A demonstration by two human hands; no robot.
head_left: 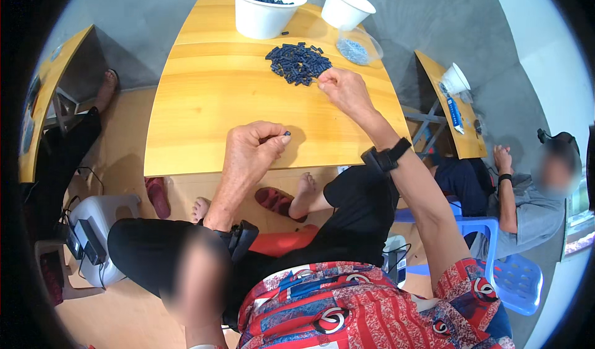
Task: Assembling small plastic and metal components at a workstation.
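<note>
A heap of small dark blue, tube-like plastic pieces [296, 63] lies toward the far side of the wooden table [204, 101]. Over the near part of the table, my left hand [251, 151] pinches one small dark blue plastic piece [287, 133] between thumb and forefinger. My right hand [348, 90] is at the heap's right edge, thumb and fingertips pressed together; whatever they hold is too small to make out. Beyond it, a clear shallow dish [372, 55] contains many tiny pale blue parts [353, 51].
At the back stand a large white tub [263, 21] of dark pieces and a smaller white tub [347, 8]. One loose piece [285, 33] lies beside the large tub. To the right, another person [527, 206] sits by a second table [452, 110]; a third table [56, 95] is at left.
</note>
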